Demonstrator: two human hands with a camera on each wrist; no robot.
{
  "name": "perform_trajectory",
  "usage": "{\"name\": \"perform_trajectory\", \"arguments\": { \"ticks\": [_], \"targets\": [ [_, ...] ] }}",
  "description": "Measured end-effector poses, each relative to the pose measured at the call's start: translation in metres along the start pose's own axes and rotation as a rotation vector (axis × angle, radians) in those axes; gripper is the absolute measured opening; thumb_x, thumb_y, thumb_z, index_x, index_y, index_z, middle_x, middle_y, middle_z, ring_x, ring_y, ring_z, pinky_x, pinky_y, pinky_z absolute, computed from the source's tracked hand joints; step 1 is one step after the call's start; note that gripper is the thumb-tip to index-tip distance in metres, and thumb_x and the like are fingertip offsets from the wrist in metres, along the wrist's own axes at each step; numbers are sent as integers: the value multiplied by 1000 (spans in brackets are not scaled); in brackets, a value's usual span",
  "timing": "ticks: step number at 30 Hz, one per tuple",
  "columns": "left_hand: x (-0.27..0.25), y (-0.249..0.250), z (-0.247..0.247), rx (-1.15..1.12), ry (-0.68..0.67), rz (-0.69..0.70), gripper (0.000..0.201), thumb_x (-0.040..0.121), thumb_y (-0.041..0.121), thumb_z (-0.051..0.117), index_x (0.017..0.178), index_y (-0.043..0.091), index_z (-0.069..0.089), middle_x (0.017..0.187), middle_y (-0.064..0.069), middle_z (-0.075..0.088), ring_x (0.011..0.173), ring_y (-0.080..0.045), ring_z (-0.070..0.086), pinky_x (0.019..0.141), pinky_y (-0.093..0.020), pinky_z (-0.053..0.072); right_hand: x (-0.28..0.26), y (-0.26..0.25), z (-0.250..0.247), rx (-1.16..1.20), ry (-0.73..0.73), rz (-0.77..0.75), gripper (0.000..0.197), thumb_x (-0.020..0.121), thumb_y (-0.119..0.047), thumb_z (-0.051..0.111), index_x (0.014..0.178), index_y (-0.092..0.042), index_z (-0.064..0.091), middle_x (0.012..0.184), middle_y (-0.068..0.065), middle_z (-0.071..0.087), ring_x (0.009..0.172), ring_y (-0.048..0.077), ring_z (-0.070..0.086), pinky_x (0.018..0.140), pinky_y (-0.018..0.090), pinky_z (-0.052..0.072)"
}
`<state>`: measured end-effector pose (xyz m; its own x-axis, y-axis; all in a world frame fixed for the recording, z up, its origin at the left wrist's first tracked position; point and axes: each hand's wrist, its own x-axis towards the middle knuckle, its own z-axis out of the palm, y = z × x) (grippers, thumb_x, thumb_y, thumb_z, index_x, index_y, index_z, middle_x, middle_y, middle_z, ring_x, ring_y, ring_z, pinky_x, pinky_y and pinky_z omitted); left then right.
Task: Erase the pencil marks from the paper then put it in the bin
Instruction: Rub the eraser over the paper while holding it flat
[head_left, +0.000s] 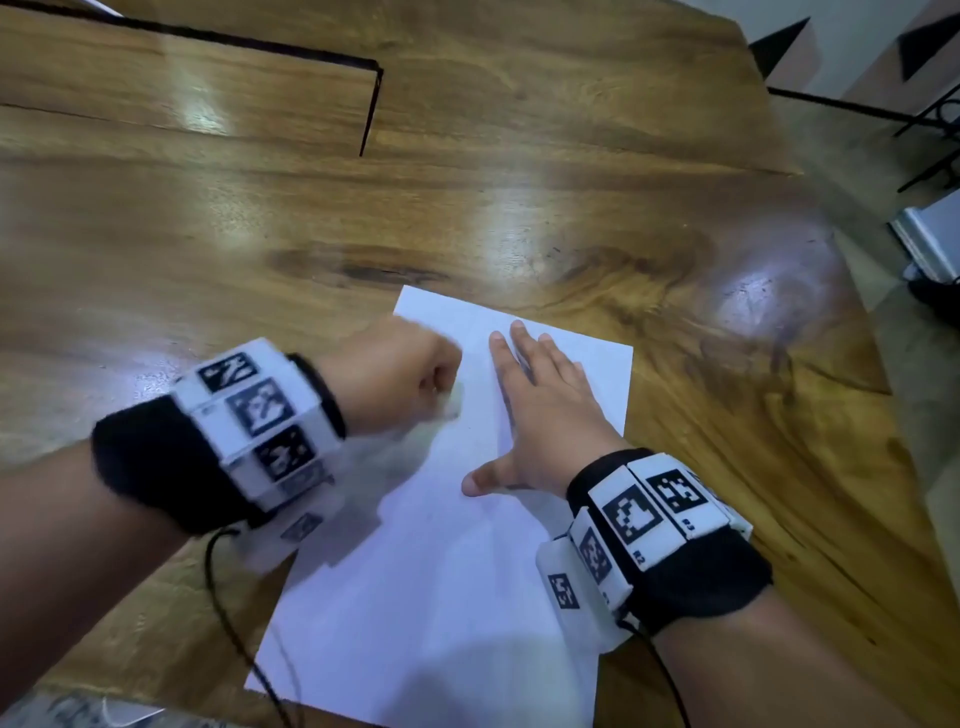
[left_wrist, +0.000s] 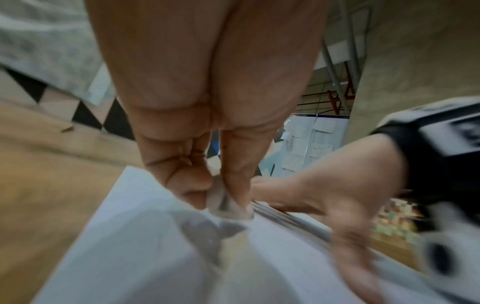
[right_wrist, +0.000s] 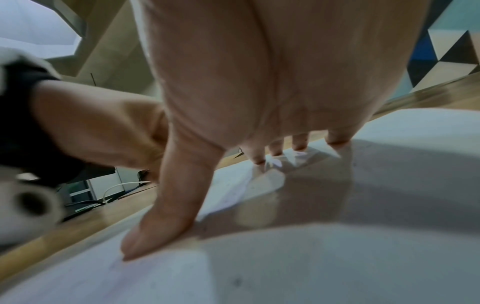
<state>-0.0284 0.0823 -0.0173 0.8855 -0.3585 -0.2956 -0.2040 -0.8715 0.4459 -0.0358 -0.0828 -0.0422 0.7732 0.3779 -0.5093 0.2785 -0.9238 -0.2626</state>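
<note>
A white sheet of paper (head_left: 441, 571) lies on the wooden table (head_left: 260, 234), near its front edge. My right hand (head_left: 535, 410) lies flat on the paper's upper right part, fingers straight and spread, thumb out to the left. My left hand (head_left: 410, 379) is curled over the paper's upper left part and pinches a small pale eraser (left_wrist: 228, 203) between thumb and fingers, its end down on the paper (left_wrist: 155, 246). The left hand is motion-blurred. In the right wrist view the right hand's fingertips (right_wrist: 298, 146) and thumb press on the sheet (right_wrist: 363, 246). Faint pencil marks are hard to make out.
A dark seam (head_left: 371, 109) runs across the tabletop at the back. The table's right edge (head_left: 852, 270) borders a tiled floor with dark metal legs (head_left: 930, 124) and a pale object (head_left: 930, 239). No bin is in view.
</note>
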Motion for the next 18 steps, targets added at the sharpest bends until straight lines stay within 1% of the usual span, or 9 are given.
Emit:
{"name": "perform_trajectory", "arguments": {
  "ticks": [2, 4, 5, 8, 10, 11, 15, 17, 18],
  "targets": [
    [22, 3, -6, -3, 128, -18, 9, 76, 13, 60, 84, 8, 62, 74, -2, 57, 74, -18, 47, 60, -25, 33, 0, 0, 0, -1, -2, 1, 137, 62, -59, 79, 150, -25, -20, 154, -7, -31, 142, 16, -26, 116, 37, -11],
    [34, 8, -4, 31, 142, -29, 3, 79, 13, 58, 82, 12, 58, 79, -3, 53, 79, -21, 46, 68, -27, 35, -1, -1, -1, -2, -5, 0, 136, 62, -59, 78, 149, -25, -21, 154, -7, -32, 142, 16, -27, 115, 37, -12],
    [33, 10, 0, 32, 136, -26, 4, 80, 14, 57, 78, 15, 53, 77, -2, 50, 79, -22, 46, 68, -29, 34, -1, -1, -1, -3, -7, -1, 136, 62, -60, 78, 149, -25, -21, 154, -7, -32, 142, 16, -27, 115, 37, -12],
    [6, 6, 15, 42, 48, 27, 24, 81, 16, 55, 63, 22, 39, 65, 5, 36, 72, -22, 40, 56, -30, 23, -1, 0, -1, 7, -11, -1, 136, 62, -60, 78, 149, -25, -21, 154, -7, -32, 142, 15, -27, 116, 37, -12],
    [-19, 2, 25, 58, -2, 79, 31, 81, 16, 54, 58, 21, 34, 66, 4, 36, 68, -22, 40, 52, -22, 24, -1, 1, -1, 20, -9, -3, 137, 62, -60, 78, 149, -25, -21, 153, -8, -33, 142, 15, -28, 117, 37, -12],
    [-28, 0, 29, 46, -4, 82, 28, 81, 16, 55, 60, 18, 37, 69, 2, 38, 67, -23, 42, 52, -20, 25, -1, 0, -1, 30, -7, -6, 137, 62, -59, 79, 149, -25, -21, 153, -8, -33, 141, 14, -28, 117, 36, -12],
    [-34, -1, 35, 43, 15, 23, 10, 78, 10, 53, 71, 13, 46, 78, -1, 42, 72, -26, 48, 64, -34, 39, -2, 3, 0, 109, 13, -8, 139, 61, -52, 83, 149, -21, -20, 154, -8, -30, 142, 11, -27, 117, 33, -11],
    [-33, 0, 36, 40, 31, 15, 9, 77, 11, 54, 72, 12, 47, 78, 0, 42, 73, -26, 49, 62, -33, 38, -6, 11, -3, 152, 20, 32, 139, 62, -47, 84, 149, -15, -19, 155, -5, -28, 142, 11, -25, 118, 31, -7],
    [-32, 0, 36, 36, 37, 9, 9, 77, 12, 55, 72, 12, 48, 77, 1, 42, 73, -25, 48, 59, -28, 35, -9, 16, -6, 155, 11, 49, 138, 63, -46, 84, 149, -14, -18, 155, -4, -28, 142, 11, -24, 119, 31, -6]
  ]
}}
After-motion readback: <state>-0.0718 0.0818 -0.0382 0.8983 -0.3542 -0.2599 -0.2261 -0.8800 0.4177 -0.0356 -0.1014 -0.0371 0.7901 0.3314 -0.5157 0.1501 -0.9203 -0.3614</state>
